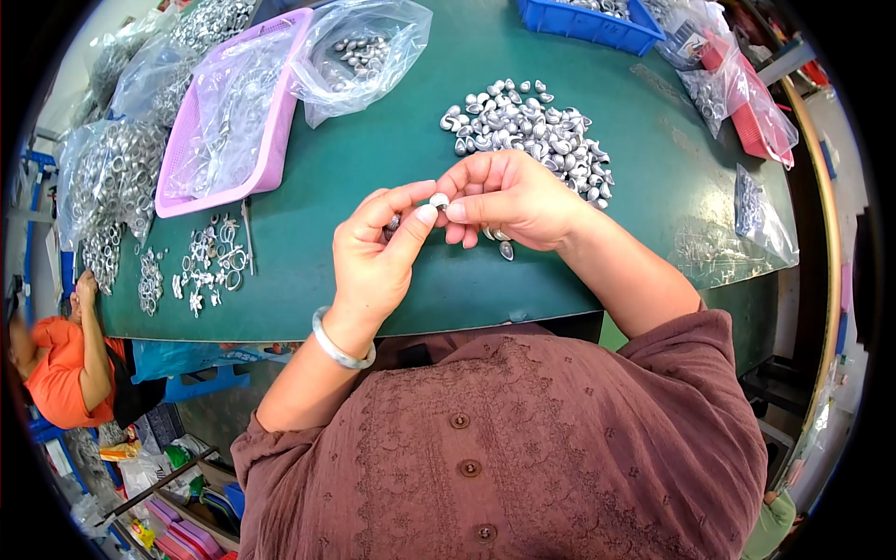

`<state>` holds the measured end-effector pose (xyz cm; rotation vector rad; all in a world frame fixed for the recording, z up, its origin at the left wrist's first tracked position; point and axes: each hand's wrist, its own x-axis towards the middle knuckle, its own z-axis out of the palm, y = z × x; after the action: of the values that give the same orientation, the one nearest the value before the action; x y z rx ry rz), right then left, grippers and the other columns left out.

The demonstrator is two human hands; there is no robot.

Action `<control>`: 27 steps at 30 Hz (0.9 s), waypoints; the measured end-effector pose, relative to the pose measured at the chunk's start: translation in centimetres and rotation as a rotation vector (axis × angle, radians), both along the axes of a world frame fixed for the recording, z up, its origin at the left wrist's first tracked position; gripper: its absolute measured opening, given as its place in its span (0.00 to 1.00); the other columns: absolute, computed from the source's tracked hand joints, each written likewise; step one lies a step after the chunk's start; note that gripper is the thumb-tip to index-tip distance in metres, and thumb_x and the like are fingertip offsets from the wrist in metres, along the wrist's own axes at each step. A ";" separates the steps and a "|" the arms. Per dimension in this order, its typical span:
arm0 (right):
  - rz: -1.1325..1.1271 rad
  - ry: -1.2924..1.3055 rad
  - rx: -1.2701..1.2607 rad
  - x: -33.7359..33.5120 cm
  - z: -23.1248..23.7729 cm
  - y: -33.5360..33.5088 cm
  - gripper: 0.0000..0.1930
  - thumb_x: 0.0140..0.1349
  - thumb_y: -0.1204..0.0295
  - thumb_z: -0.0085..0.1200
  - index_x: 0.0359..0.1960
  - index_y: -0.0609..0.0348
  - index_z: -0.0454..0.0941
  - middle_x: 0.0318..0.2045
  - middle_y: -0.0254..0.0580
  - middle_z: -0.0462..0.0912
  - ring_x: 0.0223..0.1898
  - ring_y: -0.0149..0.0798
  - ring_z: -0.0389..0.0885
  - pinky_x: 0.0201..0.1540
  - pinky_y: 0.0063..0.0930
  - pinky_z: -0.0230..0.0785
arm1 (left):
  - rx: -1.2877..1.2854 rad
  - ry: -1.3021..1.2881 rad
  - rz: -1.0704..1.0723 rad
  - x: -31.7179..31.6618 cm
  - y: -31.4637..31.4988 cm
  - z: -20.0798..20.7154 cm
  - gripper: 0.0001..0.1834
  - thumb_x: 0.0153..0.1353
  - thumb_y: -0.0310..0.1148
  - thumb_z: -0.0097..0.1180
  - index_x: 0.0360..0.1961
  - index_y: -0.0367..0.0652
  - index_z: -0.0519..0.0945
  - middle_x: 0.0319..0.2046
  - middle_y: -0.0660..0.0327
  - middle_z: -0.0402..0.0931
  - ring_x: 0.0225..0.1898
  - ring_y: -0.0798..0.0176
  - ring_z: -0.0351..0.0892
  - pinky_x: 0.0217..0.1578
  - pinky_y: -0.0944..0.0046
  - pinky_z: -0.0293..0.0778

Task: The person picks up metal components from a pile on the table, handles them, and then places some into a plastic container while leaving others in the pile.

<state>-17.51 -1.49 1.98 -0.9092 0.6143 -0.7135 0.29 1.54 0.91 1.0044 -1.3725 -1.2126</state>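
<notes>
My left hand (pixel 371 252) and my right hand (pixel 523 201) meet above the table's near middle. Between their thumbs and forefingers they pinch one small silver metal piece (pixel 439 202), rounded like the others about it. Another grey piece (pixel 392 224) shows in the curl of my left fingers; how many lie there is hidden. Just beyond my right hand spreads a heap of small silver, shell-shaped metal pieces (pixel 537 131). A loose piece (pixel 507 250) lies on the table below my right hand, with others partly covered by its fingers.
The green table (pixel 373 168) holds a pink basket (pixel 275 154) and a plastic bag of pieces (pixel 359 56) at left, beside ring-like metal parts (pixel 219 257). A blue tray (pixel 597 28) stands far, a red basket (pixel 747 117) right. Another person in orange (pixel 70 364) is at far left.
</notes>
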 end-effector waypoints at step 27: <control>-0.196 0.218 -0.632 0.8 -0.8 0.8 0.18 0.52 0.83 0.50 0.46 0.63 0.65 0.31 0.37 0.76 0.36 0.28 0.74 0.40 0.22 0.67 | 0.020 0.111 -0.056 0.1 0.3 -0.5 0.09 0.52 0.21 0.55 0.37 0.36 0.74 0.22 0.73 0.66 0.23 0.82 0.60 0.23 0.82 0.59</control>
<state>-16.72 -0.70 1.15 -1.5400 0.6886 -1.0204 0.35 1.80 0.40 0.9041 -1.3117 -1.3063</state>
